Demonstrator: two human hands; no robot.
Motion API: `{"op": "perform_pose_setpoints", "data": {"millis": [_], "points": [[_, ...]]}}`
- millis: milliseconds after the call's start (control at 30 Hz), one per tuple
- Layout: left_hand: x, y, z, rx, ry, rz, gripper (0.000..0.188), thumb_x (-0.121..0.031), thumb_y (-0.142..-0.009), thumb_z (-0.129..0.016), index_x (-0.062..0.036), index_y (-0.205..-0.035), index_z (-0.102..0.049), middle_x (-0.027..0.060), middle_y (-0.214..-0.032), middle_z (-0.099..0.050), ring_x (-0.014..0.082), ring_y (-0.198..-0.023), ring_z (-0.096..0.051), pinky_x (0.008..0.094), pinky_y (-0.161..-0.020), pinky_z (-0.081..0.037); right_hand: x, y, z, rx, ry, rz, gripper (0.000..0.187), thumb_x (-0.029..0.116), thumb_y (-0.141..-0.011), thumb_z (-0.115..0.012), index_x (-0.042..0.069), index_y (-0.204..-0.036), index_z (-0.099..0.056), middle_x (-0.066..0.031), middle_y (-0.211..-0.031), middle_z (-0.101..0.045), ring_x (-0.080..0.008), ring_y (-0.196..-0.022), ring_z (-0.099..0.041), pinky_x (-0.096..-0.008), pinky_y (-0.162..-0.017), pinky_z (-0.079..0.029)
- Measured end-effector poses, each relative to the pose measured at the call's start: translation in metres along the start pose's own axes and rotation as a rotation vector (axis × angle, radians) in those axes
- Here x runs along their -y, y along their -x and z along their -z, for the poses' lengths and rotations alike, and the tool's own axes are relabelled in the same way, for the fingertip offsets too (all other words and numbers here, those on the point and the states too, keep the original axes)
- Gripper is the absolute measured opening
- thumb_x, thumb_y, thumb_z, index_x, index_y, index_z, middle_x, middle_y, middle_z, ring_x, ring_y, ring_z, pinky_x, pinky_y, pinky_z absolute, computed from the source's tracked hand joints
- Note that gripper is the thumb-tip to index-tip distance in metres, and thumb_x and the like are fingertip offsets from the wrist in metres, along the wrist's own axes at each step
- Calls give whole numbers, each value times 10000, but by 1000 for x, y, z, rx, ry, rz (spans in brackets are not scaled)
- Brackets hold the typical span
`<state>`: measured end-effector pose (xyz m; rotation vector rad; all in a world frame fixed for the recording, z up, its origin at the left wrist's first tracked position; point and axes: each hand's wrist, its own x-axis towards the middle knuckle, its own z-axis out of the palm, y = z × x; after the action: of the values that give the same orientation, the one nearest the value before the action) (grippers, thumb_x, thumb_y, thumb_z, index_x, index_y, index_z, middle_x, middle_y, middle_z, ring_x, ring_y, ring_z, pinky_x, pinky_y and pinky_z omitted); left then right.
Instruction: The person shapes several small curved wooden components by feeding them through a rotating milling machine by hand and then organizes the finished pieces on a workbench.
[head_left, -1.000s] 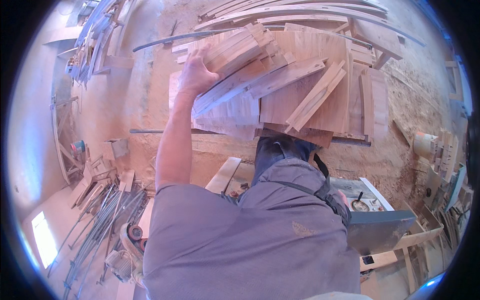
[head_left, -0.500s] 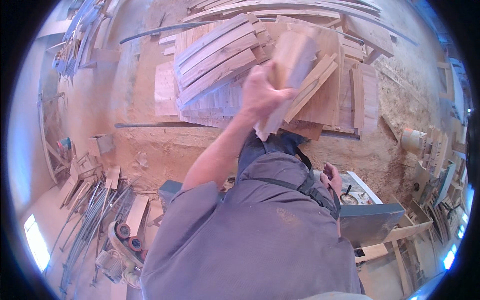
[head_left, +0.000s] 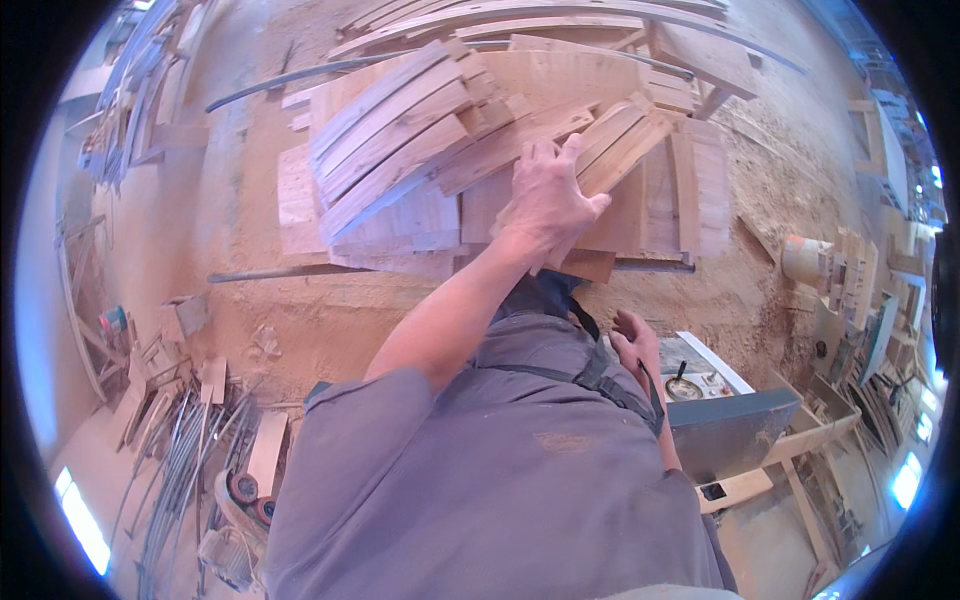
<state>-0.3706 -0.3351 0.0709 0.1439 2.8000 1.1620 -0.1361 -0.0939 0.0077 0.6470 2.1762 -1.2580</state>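
My left hand point(head_left: 552, 192) is over the lower ends of wooden boards point(head_left: 630, 150) lying slantwise on the pile, its fingers and thumb spread. Whether the palm touches the wood is hidden. Left of it, a stack of several pale planks point(head_left: 395, 130) lies tilted across wide wooden panels point(head_left: 400, 222). My right hand point(head_left: 634, 340) hangs at my right side with loosely bent fingers apart and nothing in them. It is close to a machine's light tabletop, where a round dial with a black handle point(head_left: 682, 386) sits.
Dark bars point(head_left: 290, 272) stick out from under the pile. Long boards point(head_left: 520, 25) lie beyond it. Sawdust covers the floor point(head_left: 310, 330). At lower left are metal rods point(head_left: 165, 460) and a wheeled machine point(head_left: 240, 500); a bucket point(head_left: 805, 258) stands at right.
The board my left hand was holding up now lies on the pile beside another slanted one. That hand has opened and moved slightly down. The whole view has shifted a little.
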Motion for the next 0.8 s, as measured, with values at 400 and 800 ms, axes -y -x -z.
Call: {"op": "perform_pose_setpoints", "data": {"millis": [400,800], "points": [[5,11,-39,87,360,115,1065,-375,-741,-831,133,-1535,-335,327,-1422,-520,422,-1339,-538,443,-1151,-427,106,-50,-4,-125,-281,23,765,90,-891,-784,-32,-1526,-374,-179,-1157,-709,-259,-1055,-707,-363,-881,-588],[21,58,-14,-25,135,107,995,-388,-728,-832,116,-1490,-439,259,-1239,-611,390,-1160,-633,463,-1019,-510,76,-31,24,87,-1138,124,673,19,-968,-680,28,-1580,-400,-151,-1280,-687,-213,-1092,-698,-360,-915,-589]]}}
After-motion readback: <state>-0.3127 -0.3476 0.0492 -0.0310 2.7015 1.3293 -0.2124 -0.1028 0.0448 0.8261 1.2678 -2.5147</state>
